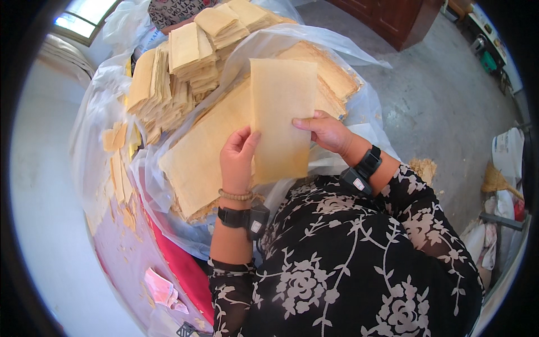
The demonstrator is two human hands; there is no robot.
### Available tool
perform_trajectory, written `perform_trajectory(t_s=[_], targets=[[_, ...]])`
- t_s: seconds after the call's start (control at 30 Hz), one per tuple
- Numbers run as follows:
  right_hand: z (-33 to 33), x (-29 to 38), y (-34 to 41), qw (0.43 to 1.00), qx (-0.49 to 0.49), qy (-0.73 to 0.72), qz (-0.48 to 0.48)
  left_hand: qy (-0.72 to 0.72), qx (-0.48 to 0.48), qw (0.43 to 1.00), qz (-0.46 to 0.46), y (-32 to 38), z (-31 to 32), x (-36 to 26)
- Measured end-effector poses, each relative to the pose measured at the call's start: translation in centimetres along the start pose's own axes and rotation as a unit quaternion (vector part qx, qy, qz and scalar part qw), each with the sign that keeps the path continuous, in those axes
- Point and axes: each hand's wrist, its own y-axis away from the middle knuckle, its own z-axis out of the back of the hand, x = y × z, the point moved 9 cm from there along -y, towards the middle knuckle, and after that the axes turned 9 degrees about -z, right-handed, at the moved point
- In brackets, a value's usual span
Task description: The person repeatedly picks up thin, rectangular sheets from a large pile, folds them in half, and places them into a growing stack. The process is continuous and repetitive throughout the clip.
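Observation:
Upright before me is a folded rectangle of thin tan sheet (283, 97), which looks like dry flatbread or bean-curd skin. My right hand (330, 131) pinches its right edge, the thumb flat on the near face. At the left edge, my left hand (239, 153) grips it between thumb and bent fingers. Behind and below it lies a broad pile of large tan sheets (206, 151) with ragged, flaky edges. The held piece hides the middle of that pile.
Folded stacks (191, 50) stand at the back left. Clear plastic sheeting (261, 38) surrounds the piles. Flakes and pink scraps (160, 286) lie on the table's left side. Another person's patterned sleeve (179, 12) shows behind the stacks. A white bucket (505, 147) and straw broom (497, 181) stand at right.

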Motion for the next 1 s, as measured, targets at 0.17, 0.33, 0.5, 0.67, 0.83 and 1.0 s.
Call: perform_trajectory(t_s=[0.17, 0.33, 0.5, 0.67, 0.83, 1.0], targets=[[0.1, 0.0, 1.0, 1.000, -0.017, -0.003, 0.001, -0.074, -0.093, 0.993, 0.011, -0.6, 4.4, 0.6], [0.3, -0.1, 1.1, 1.000, -0.027, -0.015, 0.005, -0.640, -0.055, 0.733, -0.225, -3.7, 5.4, -4.9], [0.2, 1.3, -0.6, 0.998, -0.027, -0.048, 0.042, -0.094, 0.052, 0.993, 0.052, -2.0, 3.0, 0.5], [-0.6, 2.4, -2.2, 0.998, 0.019, -0.031, 0.050, -0.125, -0.061, 0.990, -0.001, 0.0, 2.3, -0.6], [0.6, 2.7, -3.1, 0.992, 0.031, -0.105, 0.061, -0.209, -0.162, 0.964, 0.022, 0.1, 6.1, 0.0], [4.3, 3.6, -2.8, 0.977, -0.004, -0.187, 0.097, -0.597, -0.125, 0.752, -0.249, 0.3, 4.0, -5.5]])
